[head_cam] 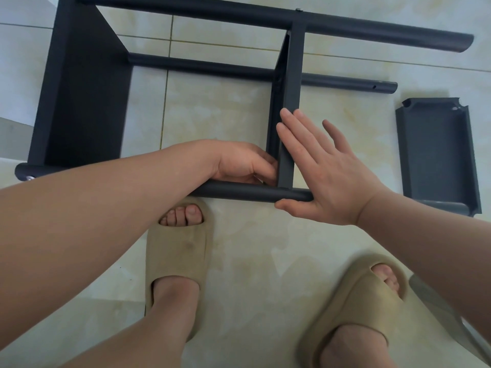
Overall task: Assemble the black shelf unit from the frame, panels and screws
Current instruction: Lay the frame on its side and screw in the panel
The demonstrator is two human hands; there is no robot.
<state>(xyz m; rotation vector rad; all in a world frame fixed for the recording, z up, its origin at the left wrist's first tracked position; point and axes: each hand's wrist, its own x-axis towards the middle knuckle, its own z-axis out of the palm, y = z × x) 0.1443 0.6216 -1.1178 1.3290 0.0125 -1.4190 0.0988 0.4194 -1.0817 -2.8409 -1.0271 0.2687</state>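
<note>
Black frame [239, 11] lies on its side on the tiled floor [252, 261], a panel [292, 88] standing across it between the tubes. The left grip [241, 163] curls in at the joint of panel and near tube [239, 193], perhaps pinching something; I cannot tell. The right grip [324, 171] is flat and spread, fingers against the panel, thumb beside the tube. A spare panel [435, 152] lies to the right.
</note>
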